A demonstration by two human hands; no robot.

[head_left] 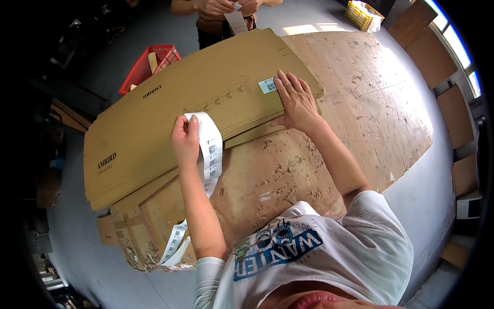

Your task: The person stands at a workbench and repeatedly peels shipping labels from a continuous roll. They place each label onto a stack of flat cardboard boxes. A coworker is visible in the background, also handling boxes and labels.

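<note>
A stack of flat brown cardboard boxes lies across the table, with dark print and a line drawing on its top sheet. My left hand is closed on the end of a white strip of labels, which curls down past my forearm. The strip's lower part hangs near the table's front edge. At the right end of the stack, my right hand lies flat with fingers stretched out, beside a single white label on the top box. Its fingertips touch or nearly touch that label's right edge.
The worn table top extends to the right of the stack. Across the table stands another person, whose hands hold a white strip. A red basket is behind the stack, a yellow basket farther back. Brown boards lean along the right wall.
</note>
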